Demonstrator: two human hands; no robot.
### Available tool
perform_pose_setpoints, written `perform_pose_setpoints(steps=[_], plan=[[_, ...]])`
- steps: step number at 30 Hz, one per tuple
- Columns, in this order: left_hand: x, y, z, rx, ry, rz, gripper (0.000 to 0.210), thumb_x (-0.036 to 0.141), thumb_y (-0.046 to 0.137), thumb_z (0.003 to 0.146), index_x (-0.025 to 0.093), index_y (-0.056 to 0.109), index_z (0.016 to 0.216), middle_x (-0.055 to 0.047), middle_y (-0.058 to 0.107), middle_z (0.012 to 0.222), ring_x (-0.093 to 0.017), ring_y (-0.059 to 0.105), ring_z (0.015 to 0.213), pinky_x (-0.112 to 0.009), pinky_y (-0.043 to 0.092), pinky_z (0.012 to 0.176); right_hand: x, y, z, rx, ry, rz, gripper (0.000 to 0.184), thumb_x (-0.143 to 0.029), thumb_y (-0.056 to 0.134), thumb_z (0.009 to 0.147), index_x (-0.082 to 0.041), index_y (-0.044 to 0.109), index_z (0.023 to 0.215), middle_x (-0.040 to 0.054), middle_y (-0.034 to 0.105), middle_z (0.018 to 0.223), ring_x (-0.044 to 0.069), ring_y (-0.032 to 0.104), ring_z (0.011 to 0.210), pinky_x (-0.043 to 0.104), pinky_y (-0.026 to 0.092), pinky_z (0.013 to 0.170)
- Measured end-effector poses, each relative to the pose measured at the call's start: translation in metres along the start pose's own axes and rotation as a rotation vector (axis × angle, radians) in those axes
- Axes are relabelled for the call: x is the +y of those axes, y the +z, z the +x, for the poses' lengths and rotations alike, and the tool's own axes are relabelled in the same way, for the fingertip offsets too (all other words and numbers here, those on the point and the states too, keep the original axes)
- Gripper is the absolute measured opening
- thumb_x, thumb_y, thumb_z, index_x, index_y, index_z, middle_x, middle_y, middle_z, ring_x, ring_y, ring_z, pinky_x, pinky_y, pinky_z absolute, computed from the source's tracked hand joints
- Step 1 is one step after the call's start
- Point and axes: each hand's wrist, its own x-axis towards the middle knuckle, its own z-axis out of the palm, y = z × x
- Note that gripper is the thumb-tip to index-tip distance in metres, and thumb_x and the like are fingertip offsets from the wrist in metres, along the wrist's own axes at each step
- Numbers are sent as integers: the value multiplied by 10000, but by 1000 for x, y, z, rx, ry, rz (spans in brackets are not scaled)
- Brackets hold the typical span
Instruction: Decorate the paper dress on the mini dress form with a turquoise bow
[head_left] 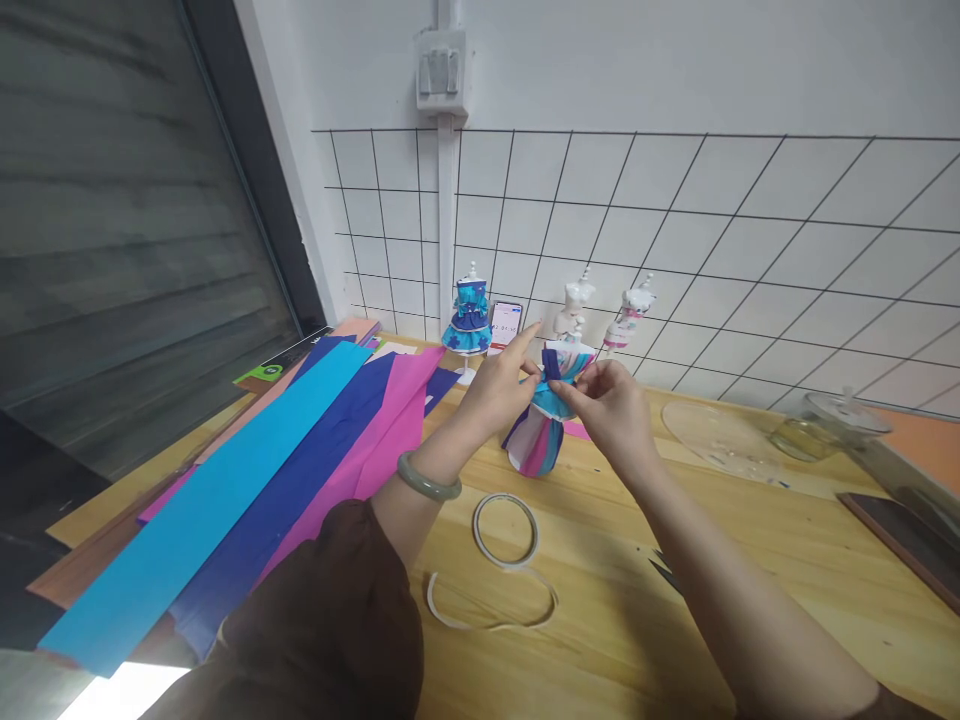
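A miniature dress (535,446) in blue, pink and white stripes is held up above the table between my two hands. My left hand (501,388) pinches its left side at the waist, index finger stretched upward. On the other side, my right hand (616,400) is closed with thumb and fingertips on the bodice, beside a dark blue strip (552,364). The fingers cover part of the waist. Behind it stand two small white dress forms, one bare-looking (576,300) and one with pink-and-white fabric (624,325). A third form wears a blue ruffled dress (469,318).
Long strips of light blue (202,500), dark blue and pink material (382,420) cover the left side. A tape roll (506,530) and loose tape strip (491,626) lie in front. Dark pointed blades (664,570) lie under my right forearm. A phone (505,326) leans at the back; a glass jar (806,438) stands right.
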Motion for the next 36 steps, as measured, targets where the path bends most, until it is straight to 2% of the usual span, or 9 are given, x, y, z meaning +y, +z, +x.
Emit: perform_pose_setpoints(steps=[4, 7, 11, 18, 22, 26, 29, 32, 36], plan=[[-1, -4, 1, -41, 22, -9, 701, 69, 498, 787, 220, 252, 1426, 5, 667, 842, -127, 604, 860, -273, 454, 839, 4, -2, 8, 44, 9, -101, 529, -421, 775, 548, -186, 575, 977, 10, 580, 788, 146, 516, 614, 277, 418, 521], [1, -5, 2, -60, 44, 16, 704, 62, 490, 789, 220, 242, 1428, 0, 668, 851, -125, 606, 850, -267, 460, 824, 0, -4, 10, -100, 36, -103, 442, -446, 735, 598, -170, 660, 934, 63, 652, 863, 208, 588, 745, 327, 466, 613], [7, -7, 0, -63, 95, 141, 697, 60, 478, 795, 205, 234, 1431, -11, 658, 861, -130, 601, 826, -264, 466, 788, -7, -3, 9, -248, 82, 26, 397, -442, 687, 661, -155, 699, 935, 73, 702, 836, 225, 637, 748, 329, 495, 624], [22, -9, -11, -24, 155, 463, 695, 94, 471, 831, 200, 171, 1449, -36, 651, 913, -149, 608, 848, -270, 467, 759, -9, 2, 5, -179, 53, -12, 301, -363, 663, 666, -152, 695, 877, 55, 703, 807, 222, 643, 750, 316, 500, 628], [31, -7, -17, 9, 145, 519, 707, 97, 478, 834, 213, 154, 1451, -18, 657, 870, -151, 607, 822, -271, 462, 739, -5, 7, 3, -117, 18, -50, 243, -335, 647, 671, -164, 657, 843, 47, 677, 791, 222, 629, 784, 339, 489, 685], [34, 3, -22, 51, 88, 404, 721, 80, 502, 811, 230, 187, 1442, -10, 657, 856, -155, 602, 804, -294, 471, 740, 2, 13, -1, 41, -5, -34, 361, -306, 680, 631, -200, 532, 943, 38, 630, 863, 210, 601, 843, 351, 468, 730], [29, 12, -25, 117, 37, 209, 755, 62, 525, 786, 250, 193, 1437, 7, 655, 825, -148, 601, 788, -297, 484, 746, 9, 16, -5, 120, -79, 28, 336, -290, 681, 630, -232, 425, 839, -12, 554, 807, 164, 568, 768, 320, 454, 721], [22, 19, -26, 153, 13, 85, 754, 62, 549, 769, 252, 231, 1426, 3, 651, 822, -156, 603, 823, -322, 486, 792, 11, 16, -9, 130, -137, 8, 296, -280, 657, 659, -238, 375, 740, -36, 496, 742, 144, 533, 719, 286, 433, 689], [18, 23, -27, 169, -5, 4, 730, 73, 539, 783, 268, 241, 1420, -4, 648, 854, -161, 596, 896, -357, 468, 875, 8, 12, -14, 51, -140, -73, 144, -292, 592, 730, -223, 468, 712, -28, 537, 686, 142, 519, 651, 274, 415, 651]])
